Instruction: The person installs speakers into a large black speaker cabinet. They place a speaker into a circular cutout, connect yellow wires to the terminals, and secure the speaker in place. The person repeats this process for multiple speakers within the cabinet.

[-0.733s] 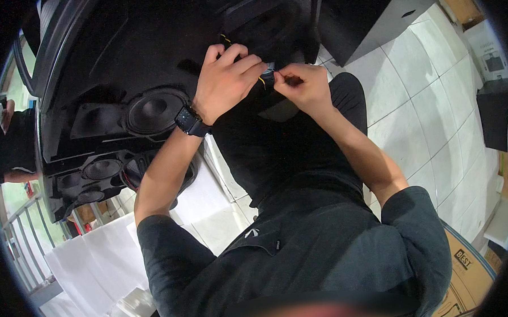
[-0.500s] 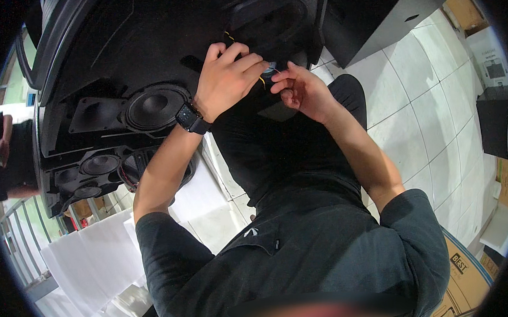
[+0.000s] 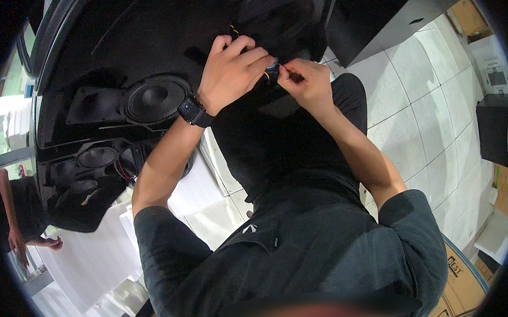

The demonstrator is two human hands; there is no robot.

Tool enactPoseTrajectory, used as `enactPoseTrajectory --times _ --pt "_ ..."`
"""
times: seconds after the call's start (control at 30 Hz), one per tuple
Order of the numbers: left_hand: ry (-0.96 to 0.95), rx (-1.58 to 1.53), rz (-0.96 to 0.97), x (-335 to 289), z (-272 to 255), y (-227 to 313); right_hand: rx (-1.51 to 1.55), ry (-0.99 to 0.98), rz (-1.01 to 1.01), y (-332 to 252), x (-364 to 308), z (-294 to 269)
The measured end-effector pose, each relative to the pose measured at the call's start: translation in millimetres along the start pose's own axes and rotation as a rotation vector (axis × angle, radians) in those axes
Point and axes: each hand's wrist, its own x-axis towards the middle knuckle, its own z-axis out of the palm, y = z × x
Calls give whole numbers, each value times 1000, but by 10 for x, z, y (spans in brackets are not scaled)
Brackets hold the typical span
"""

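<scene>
Left hand (image 3: 234, 67) holds a small dark part (image 3: 275, 71) by its fingertips, between both hands. Right hand (image 3: 309, 83) is pinched tight just beside it; I can't tell on what.

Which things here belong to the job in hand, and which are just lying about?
Seemingly in the job:
small dark part, at the fingertips of the left hand and right hand
yellow wire, beside it

Seemingly lying about:
cardboard box, lower right
white sheeting, lower left
</scene>
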Motion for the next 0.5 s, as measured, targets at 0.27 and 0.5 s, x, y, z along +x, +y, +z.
enactPoseTrajectory --times 0.27,0.5 --pt "9 23 6 -8 17 -40 1095 -196 881 -20 -34 -61" --pt "15 27 4 -22 2 -9 1548 -197 1084 -18 -53 -7"
